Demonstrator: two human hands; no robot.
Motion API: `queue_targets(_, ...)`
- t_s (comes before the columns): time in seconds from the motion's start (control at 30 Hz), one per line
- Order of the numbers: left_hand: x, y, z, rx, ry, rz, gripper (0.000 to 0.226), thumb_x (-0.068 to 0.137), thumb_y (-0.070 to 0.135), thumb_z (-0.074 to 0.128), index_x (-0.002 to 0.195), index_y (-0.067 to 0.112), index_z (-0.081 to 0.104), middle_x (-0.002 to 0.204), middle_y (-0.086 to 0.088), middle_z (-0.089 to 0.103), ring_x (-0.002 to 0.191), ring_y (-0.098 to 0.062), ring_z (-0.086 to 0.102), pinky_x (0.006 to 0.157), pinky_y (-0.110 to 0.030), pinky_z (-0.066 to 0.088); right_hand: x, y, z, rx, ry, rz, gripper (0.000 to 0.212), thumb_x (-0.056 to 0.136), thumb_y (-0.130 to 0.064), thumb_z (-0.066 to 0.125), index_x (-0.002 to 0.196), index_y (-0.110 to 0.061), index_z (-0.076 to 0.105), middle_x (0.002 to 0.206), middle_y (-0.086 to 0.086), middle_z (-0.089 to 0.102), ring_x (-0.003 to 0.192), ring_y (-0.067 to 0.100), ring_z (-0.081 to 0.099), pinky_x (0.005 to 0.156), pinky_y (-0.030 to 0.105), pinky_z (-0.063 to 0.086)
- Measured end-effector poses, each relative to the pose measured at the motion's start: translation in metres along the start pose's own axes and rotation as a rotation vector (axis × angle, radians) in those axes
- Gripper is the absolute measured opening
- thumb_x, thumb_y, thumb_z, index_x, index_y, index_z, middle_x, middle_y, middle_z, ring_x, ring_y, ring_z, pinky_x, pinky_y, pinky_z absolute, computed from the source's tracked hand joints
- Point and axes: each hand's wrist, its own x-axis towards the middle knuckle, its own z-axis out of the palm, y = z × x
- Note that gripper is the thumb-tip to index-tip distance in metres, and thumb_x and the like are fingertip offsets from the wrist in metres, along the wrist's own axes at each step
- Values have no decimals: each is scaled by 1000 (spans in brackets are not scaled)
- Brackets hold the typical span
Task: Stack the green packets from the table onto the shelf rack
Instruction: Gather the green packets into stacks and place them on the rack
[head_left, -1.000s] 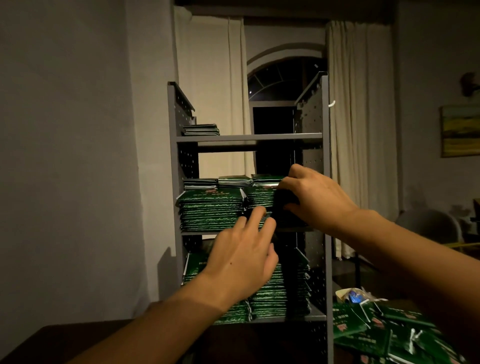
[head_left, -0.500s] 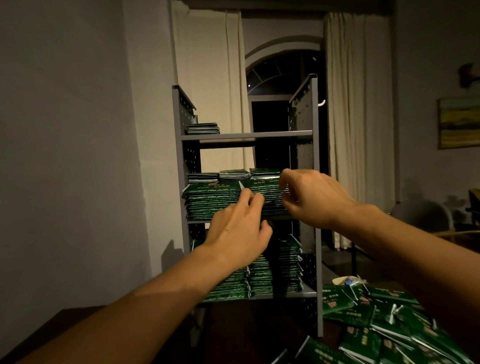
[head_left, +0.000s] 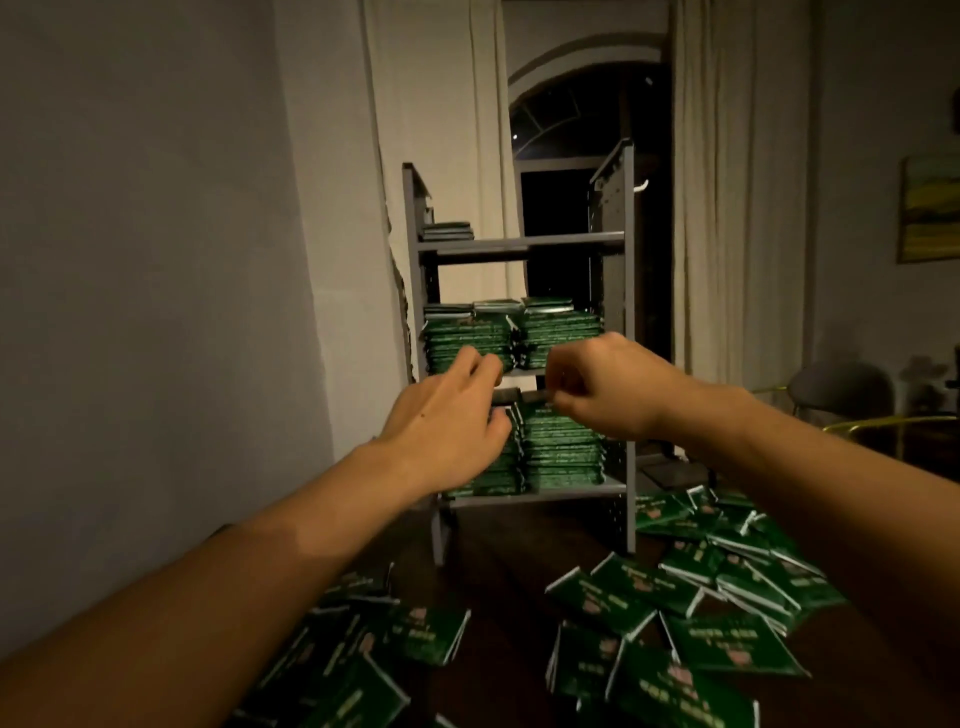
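The grey shelf rack (head_left: 629, 312) stands at the back of the dark table (head_left: 498, 587). Tall stacks of green packets (head_left: 561, 327) fill its middle shelf, and more stacks (head_left: 563, 452) fill the lower shelf. A small stack (head_left: 447, 231) lies on the top shelf at the left. Loose green packets (head_left: 727, 644) are scattered over the table at the right and front left. My left hand (head_left: 452, 421) hovers in front of the rack with fingers stretched out and holds nothing. My right hand (head_left: 602, 395) is beside it with fingers curled; nothing shows in it.
A plain wall closes the left side. Curtains (head_left: 727, 208) and a dark arched window are behind the rack. A chair (head_left: 841, 389) and a yellow-framed one stand at the right, below a painting (head_left: 930, 208).
Both hands have drawn back from the middle shelf toward me and now sit lower, in front of the rack. The view has tilted down, showing more loose packets on the table.
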Motion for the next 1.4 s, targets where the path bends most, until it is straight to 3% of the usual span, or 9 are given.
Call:
queue_targets(0.43, -129, -31, 22, -142, -147, -92, 23, 103, 27, 41, 125, 20, 43, 125, -2, 43, 91, -25, 56, 83, -49, 52, -57, -71, 73, 121, -254, -102, 18, 88, -39, 69, 98, -24, 66, 100, -4, 66, 91, 15, 62, 79, 34, 55)
queue_targets(0.53, -158, -44, 36, -145, -213, -158, 22, 104, 24, 42, 126, 20, 43, 125, 1, 43, 93, -17, 54, 80, -36, 49, -67, -87, 100, 178, -382, -99, 32, 81, -45, 78, 101, -26, 63, 103, -7, 60, 90, 11, 59, 70, 23, 45)
queue_targets(0.67, -191, -64, 60, -148, -263, -222, 26, 103, 16, 45, 128, 21, 48, 127, 4, 45, 103, -14, 54, 84, -30, 46, -71, -98, 142, 170, -566, -105, 58, 72, -53, 83, 120, -30, 60, 119, -7, 50, 105, 14, 54, 85, 31, 51)
queue_targets(0.87, -224, -95, 97, -189, -345, -344, 30, 100, 17, 50, 129, 26, 53, 134, 9, 45, 119, -12, 48, 98, -34, 48, -65, -113, 200, 203, -601, -50, 51, 86, -51, 71, 128, -27, 56, 125, -1, 52, 108, 14, 49, 90, 29, 44)
queue_targets(1.0, -236, -109, 128, -222, -310, -404, 34, 101, 19, 51, 134, 25, 49, 141, 9, 42, 128, -10, 39, 109, -31, 38, -54, -125, 242, 455, -605, 95, 77, 80, -47, 79, 142, -27, 39, 135, 0, 51, 118, 17, 53, 98, 34, 49)
queue_targets(1.1, -236, -112, 145, -201, -265, -372, 39, 100, 20, 50, 139, 22, 45, 148, 5, 39, 140, -13, 30, 120, -32, 25, -44, -131, 271, 493, -572, 161, 106, 63, -58, 85, 147, -34, 25, 135, -2, 44, 128, 20, 42, 109, 46, 43)
queue_targets(1.17, -232, -112, 151, -169, -265, -359, 44, 100, 20, 48, 144, 20, 40, 153, 2, 33, 146, -15, 22, 125, -37, 16, -37, -132, 285, 596, -560, 216, 116, 53, -62, 86, 147, -39, 22, 132, -4, 48, 127, 21, 46, 106, 47, 46)
queue_targets(1.3, -217, -111, 163, -122, -302, -326, 49, 99, 24, 48, 146, 21, 35, 155, 2, 34, 148, -16, 23, 126, -41, 8, -30, -131, 301, 884, -485, 275, 98, 72, -24, 88, 149, -33, 27, 116, -14, 52, 109, 10, 57, 93, 32, 55)
queue_targets(1.4, -205, -104, 171, -196, -271, -317, 43, 99, 21, 51, 140, 22, 39, 142, 0, 47, 137, -19, 40, 120, -39, 22, -28, -131, 315, 954, -332, 289, 84, 76, -6, 84, 145, -27, 40, 111, -12, 59, 106, 8, 60, 90, 23, 53)
